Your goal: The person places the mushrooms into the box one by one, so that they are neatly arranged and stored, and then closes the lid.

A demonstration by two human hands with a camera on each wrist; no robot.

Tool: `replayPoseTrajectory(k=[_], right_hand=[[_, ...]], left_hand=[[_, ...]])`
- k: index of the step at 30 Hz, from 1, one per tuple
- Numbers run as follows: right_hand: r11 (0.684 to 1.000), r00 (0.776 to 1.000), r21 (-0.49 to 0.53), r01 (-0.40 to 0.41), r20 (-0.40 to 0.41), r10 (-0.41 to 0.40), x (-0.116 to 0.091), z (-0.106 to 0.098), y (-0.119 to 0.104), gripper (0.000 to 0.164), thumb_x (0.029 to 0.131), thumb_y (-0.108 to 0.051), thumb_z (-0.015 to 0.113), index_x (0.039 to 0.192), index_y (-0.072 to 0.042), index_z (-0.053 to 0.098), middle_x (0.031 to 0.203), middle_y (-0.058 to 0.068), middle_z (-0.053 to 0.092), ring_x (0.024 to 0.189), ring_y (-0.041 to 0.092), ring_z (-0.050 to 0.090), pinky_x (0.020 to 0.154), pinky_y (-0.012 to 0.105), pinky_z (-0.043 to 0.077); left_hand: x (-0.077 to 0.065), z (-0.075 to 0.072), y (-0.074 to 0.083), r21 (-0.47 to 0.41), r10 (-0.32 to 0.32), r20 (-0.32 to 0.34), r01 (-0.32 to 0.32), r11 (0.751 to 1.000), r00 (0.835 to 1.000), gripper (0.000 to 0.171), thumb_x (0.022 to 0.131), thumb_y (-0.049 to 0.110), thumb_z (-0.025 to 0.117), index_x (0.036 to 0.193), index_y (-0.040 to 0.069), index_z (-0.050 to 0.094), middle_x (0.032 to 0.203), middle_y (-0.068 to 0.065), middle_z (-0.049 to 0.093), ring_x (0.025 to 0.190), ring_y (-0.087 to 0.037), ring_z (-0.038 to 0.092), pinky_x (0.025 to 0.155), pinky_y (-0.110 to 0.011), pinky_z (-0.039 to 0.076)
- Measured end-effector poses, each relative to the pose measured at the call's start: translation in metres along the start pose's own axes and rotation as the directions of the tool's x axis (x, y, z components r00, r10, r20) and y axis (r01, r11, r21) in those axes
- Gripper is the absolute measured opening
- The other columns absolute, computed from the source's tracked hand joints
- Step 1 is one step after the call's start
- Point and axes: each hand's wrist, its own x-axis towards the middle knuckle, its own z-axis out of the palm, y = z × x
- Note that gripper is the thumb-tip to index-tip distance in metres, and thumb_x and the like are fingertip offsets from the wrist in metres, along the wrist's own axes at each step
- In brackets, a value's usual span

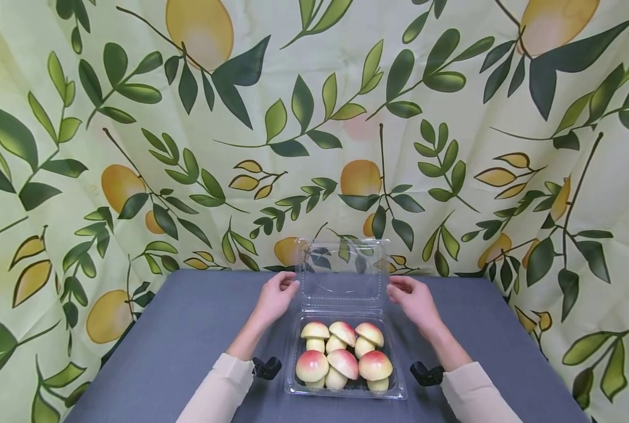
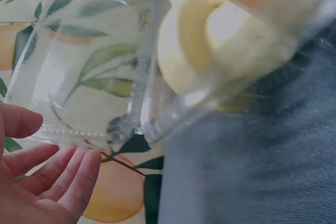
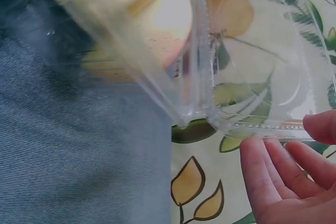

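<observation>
A clear plastic clamshell box (image 1: 346, 395) rests on the table with its hinged lid (image 1: 343, 288) raised at the back. Inside its base sit several toy-like mushrooms (image 1: 312, 365), cream with pink-flushed caps. At the lid's left side is my left hand (image 1: 277, 296), its fingertips touching the edge, thumb apart from the fingers. The right hand (image 1: 414, 302) mirrors it at the right side. In the left wrist view, fairly straight fingers (image 2: 79, 182) lie along the lid's edge; the right wrist view shows the same of the right fingers (image 3: 268, 174).
The box stands on a dark grey tabletop (image 1: 203, 329). Behind and on both sides hangs a cloth (image 1: 314, 170) printed with leaves and yellow fruit. Black wrist devices (image 1: 267, 368) show beside both forearms, near the box's sides.
</observation>
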Motion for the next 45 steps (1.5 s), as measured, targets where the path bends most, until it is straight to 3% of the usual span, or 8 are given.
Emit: replayPoseTrajectory(k=[7,17,26,32,39,45], right_hand=[[1.000,1.000,0.018,0.014,0.001,-0.014,-0.002,-0.003,-0.006,0.041,0.102,-0.009,0.061,0.136,0.011,0.054,0.124,0.029,0.061,0.110,0.040,0.066,0.089,0.034,0.058],[0.995,1.000,0.099,0.021,0.002,-0.022,-0.004,-0.002,-0.001,0.041,0.102,-0.010,0.062,0.137,0.009,0.054,0.129,0.030,0.058,0.116,0.037,0.063,0.092,0.031,0.056],[0.971,0.998,0.232,0.049,0.024,-0.056,-0.011,-0.006,0.007,0.038,0.106,-0.015,0.057,0.130,0.014,0.055,0.123,0.031,0.062,0.106,0.021,0.069,0.093,0.035,0.056],[0.978,0.998,0.207,0.030,0.040,-0.040,-0.017,-0.010,0.008,0.042,0.108,-0.024,0.053,0.125,0.013,0.058,0.122,0.027,0.065,0.105,0.019,0.069,0.093,0.034,0.056],[0.983,0.997,0.182,0.013,0.068,-0.026,-0.025,-0.014,0.009,0.042,0.108,-0.026,0.051,0.117,0.014,0.061,0.120,0.027,0.067,0.105,0.021,0.069,0.092,0.037,0.057],[0.985,0.994,0.173,-0.019,0.112,-0.001,-0.035,-0.017,0.010,0.042,0.108,-0.025,0.053,0.122,0.013,0.060,0.125,0.030,0.064,0.110,0.025,0.068,0.095,0.039,0.055]], left_hand=[[-0.001,-0.001,0.011,-0.007,0.005,-0.010,-0.005,1.000,1.000,0.033,0.100,0.018,0.063,0.127,0.000,0.065,0.109,-0.013,0.068,0.101,-0.028,0.065,0.086,-0.046,0.054],[-0.003,-0.001,0.007,-0.034,0.074,-0.043,-0.075,0.997,0.996,0.028,0.101,0.013,0.062,0.124,-0.003,0.065,0.108,-0.016,0.069,0.103,-0.033,0.066,0.092,-0.049,0.053],[-0.013,-0.005,-0.001,-0.176,0.093,-0.026,-0.096,0.980,0.995,0.026,0.106,0.010,0.054,0.122,-0.008,0.064,0.111,-0.026,0.067,0.102,-0.040,0.068,0.090,-0.043,0.057],[-0.023,-0.009,-0.001,-0.219,0.122,-0.015,-0.122,0.968,0.992,0.029,0.108,0.012,0.049,0.117,-0.011,0.065,0.110,-0.029,0.067,0.105,-0.044,0.065,0.091,-0.043,0.057],[-0.033,-0.015,-0.003,-0.240,0.104,0.014,-0.097,0.966,0.994,0.032,0.109,0.014,0.048,0.112,-0.012,0.066,0.109,-0.030,0.067,0.106,-0.042,0.066,0.094,-0.042,0.055],[-0.041,-0.017,-0.007,-0.228,0.109,0.041,-0.097,0.969,0.993,0.030,0.108,0.013,0.049,0.107,-0.011,0.068,0.105,-0.025,0.070,0.105,-0.043,0.067,0.093,-0.042,0.056]])
